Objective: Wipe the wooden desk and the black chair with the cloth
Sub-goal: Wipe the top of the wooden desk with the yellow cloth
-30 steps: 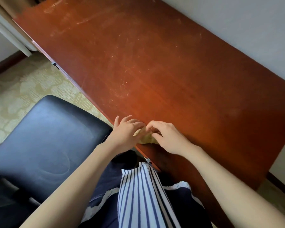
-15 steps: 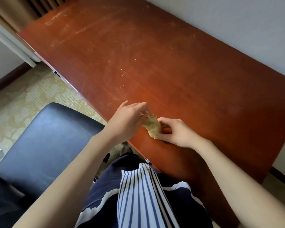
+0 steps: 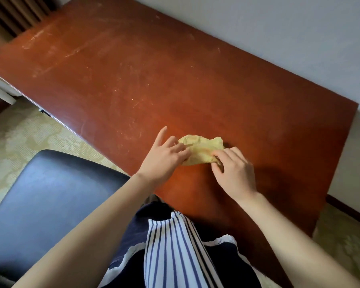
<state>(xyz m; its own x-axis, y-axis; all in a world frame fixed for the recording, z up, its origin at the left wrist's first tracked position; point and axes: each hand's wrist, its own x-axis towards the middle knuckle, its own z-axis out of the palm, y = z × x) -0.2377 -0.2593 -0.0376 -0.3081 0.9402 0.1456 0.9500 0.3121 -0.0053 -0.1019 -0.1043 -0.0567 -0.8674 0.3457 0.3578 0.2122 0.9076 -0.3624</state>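
We're spreading the cloth point(image 3: 202, 151) on the desk point(image 3: 133, 80) before any real wipe, so the job looks barely begun. The chair point(image 3: 50, 200) at 8 o'clock of the cloth looks untouched.

How to do it well, as we judge it:
- Flatten the cloth into 1 pad, no loose flaps, w/ a palm-wide face down.
- Then press w/ 1 hand & run long overlapping strokes twd 10–11 o'clock, where pale streaks & specks show on the top.
- Work far edge to near edge so dirt comes twd us, not back over done wood.
- Keep even pressure; a bunched cloth prob. skips spots.

Hands:
- Left hand point(image 3: 164, 156) isn't clenched: its fingers lie fairly straight on the cloth's left edge, the index pointing off twd 12. Thumb is hidden, so we can't tell if it pinches underneath.
- Right hand point(image 3: 235, 173) has curled fingers pinching the cloth's near-right corner.

Position: the cloth is crumpled, resting on the desk close to its near edge, between the 2 hands & touching both. It sits at approx. 2 o'clock of the left hand & 10 o'clock of the right.
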